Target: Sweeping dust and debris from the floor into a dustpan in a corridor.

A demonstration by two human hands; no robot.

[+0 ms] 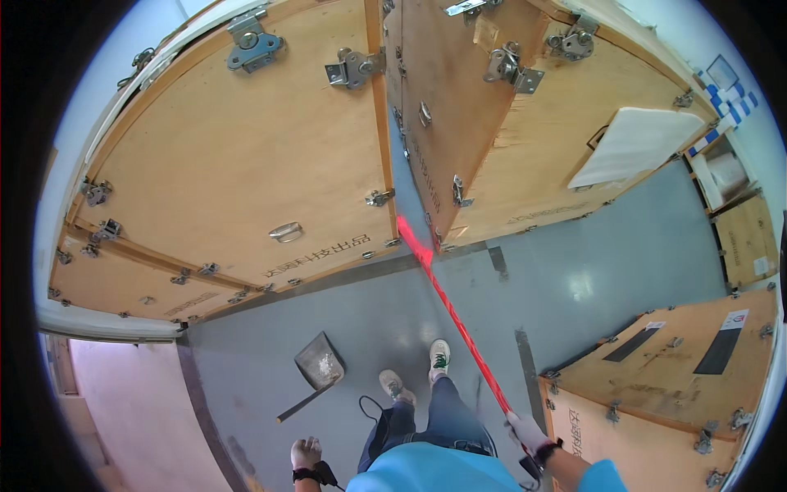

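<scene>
My right hand, in a light glove with a black wrist strap, is closed round the handle of a red broom. The broom slants away to the upper left, and its red bristle head is at the mouth of the narrow gap between two tall wooden crates. My left hand hangs low on the left, its fingers loosely bent, with nothing visible in it. Ahead of that hand, a grey dustpan lies on the floor, with pale debris in its pan and a dark handle toward me.
The left wooden crate and the right wooden crate carry metal latches. Lower crates stand at the right, near another wooden box. Grey floor with dark tape strips runs between them. A pale panel is at the lower left.
</scene>
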